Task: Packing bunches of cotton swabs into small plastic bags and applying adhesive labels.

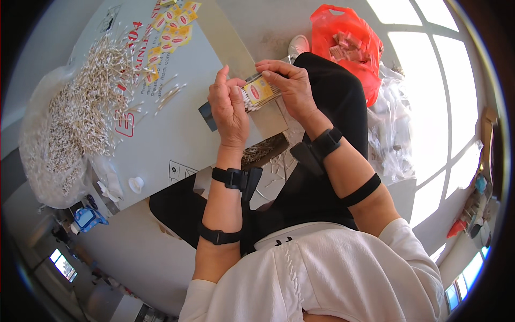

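A bundle of cotton swabs (252, 105) with a yellow and white label card (260, 90) on top lies between my two hands, over the table's near edge. My left hand (228, 110) is closed at the bundle's left end, its thumb by the white tips and its index finger raised. At the right end, my right hand (296, 90) grips the bundle with thumb and fingers. A dark flat piece (208, 116) sticks out beside my left hand; the rest of it is hidden. Several loose swabs (169, 99) lie on the table to the left.
A large pile of swabs (88, 99) spills from a clear plastic bag (37, 134) at the left. More label cards (174, 27) lie at the far side. A red plastic bag (343, 27) with small pink packs stands right of my knee. An open drawer (263, 151) holds swabs.
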The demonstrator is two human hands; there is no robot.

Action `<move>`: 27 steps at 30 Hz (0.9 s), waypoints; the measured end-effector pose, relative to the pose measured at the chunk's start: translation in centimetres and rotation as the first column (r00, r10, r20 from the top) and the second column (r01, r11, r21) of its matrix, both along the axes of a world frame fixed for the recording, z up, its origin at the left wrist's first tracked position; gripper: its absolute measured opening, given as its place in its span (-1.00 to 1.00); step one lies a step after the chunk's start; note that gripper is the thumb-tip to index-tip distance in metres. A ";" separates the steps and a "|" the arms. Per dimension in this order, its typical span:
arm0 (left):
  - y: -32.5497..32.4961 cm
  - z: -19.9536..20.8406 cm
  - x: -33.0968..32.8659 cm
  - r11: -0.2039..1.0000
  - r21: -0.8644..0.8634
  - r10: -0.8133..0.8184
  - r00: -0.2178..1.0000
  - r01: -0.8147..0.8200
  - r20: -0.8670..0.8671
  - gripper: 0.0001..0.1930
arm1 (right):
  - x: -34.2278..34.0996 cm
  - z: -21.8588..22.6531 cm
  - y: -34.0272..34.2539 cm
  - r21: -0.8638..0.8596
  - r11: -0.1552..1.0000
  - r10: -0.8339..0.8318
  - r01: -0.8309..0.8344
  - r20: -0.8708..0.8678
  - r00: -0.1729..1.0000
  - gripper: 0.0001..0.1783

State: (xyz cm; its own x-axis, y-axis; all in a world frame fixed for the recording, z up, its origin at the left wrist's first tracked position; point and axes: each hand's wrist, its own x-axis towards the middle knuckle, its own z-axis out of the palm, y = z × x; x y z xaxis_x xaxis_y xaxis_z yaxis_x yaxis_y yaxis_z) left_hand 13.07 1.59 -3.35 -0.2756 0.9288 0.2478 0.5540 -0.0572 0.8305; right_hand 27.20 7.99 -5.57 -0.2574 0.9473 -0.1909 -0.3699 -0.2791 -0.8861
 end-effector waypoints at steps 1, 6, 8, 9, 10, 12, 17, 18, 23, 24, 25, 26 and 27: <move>0.1 0.0 0.0 1.000 -0.003 -0.002 1.000 0.002 -0.002 -0.58 | 0.0 0.0 0.0 0.008 1.000 0.013 -0.013 0.025 1.000 -0.84; 0.2 0.1 0.5 0.996 0.051 0.063 0.989 -0.070 0.137 -0.54 | -0.3 -0.4 -0.4 0.027 0.999 -0.044 0.044 0.003 0.999 -0.85; -0.2 0.2 0.3 0.986 0.076 0.131 0.969 -0.149 0.209 -0.50 | -0.4 -0.4 -0.5 0.020 0.998 -0.060 0.060 -0.013 0.998 -0.85; -0.3 0.2 0.1 0.968 0.097 0.196 0.939 -0.231 0.282 -0.46 | -0.5 -0.3 -0.5 0.030 0.997 -0.064 0.065 -0.010 0.998 -0.85; -0.3 0.1 0.2 0.969 0.095 0.195 0.940 -0.230 0.281 -0.46 | -0.5 -0.3 -0.6 0.040 0.997 -0.069 0.069 -0.007 0.998 -0.85; -0.3 0.0 0.3 0.976 0.103 0.136 0.913 -0.189 0.384 -0.44 | -0.6 -0.2 -0.6 0.053 0.996 -0.068 0.068 0.002 0.998 -0.85; 0.1 0.4 0.8 0.991 0.074 0.076 0.918 -0.114 0.389 -0.45 | -0.7 0.3 -0.7 0.098 0.992 -0.090 0.083 0.070 0.993 -0.89; 0.1 0.3 0.9 0.992 0.067 0.073 0.907 -0.110 0.414 -0.45 | -0.7 0.4 -0.7 0.102 0.992 -0.087 0.080 0.066 0.994 -0.90; 0.7 0.1 1.0 0.989 0.110 0.038 0.881 -0.101 0.472 -0.45 | -0.8 0.3 -0.8 0.093 0.992 -0.093 0.090 0.028 0.995 -0.89; 0.9 0.1 1.1 0.986 0.134 0.027 0.880 -0.103 0.474 -0.44 | -0.8 0.4 -0.8 0.080 0.993 -0.094 0.091 0.034 0.995 -0.89; 1.1 0.1 1.3 0.986 0.131 0.029 0.879 -0.103 0.475 -0.44 | -0.8 0.5 -0.8 0.068 0.993 -0.094 0.092 0.040 0.995 -0.89; 1.3 -0.1 1.5 0.986 0.144 -0.006 0.857 -0.079 0.515 -0.44 | -0.9 0.6 -0.9 0.066 0.994 -0.094 0.091 0.041 0.995 -0.89; 1.5 -0.1 1.7 0.986 0.158 -0.041 0.833 -0.056 0.552 -0.43 | -0.9 0.7 -0.9 0.068 0.993 -0.097 0.095 0.040 0.994 -0.88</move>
State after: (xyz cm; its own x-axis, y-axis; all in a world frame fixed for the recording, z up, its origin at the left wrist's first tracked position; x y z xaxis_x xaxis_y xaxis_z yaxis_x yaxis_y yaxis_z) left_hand 14.77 3.07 -3.46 -0.4177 0.8869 0.1971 0.0069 -0.2138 0.9769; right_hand 26.25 7.07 -4.90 -0.1575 0.9780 -0.1365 -0.3533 -0.1849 -0.9170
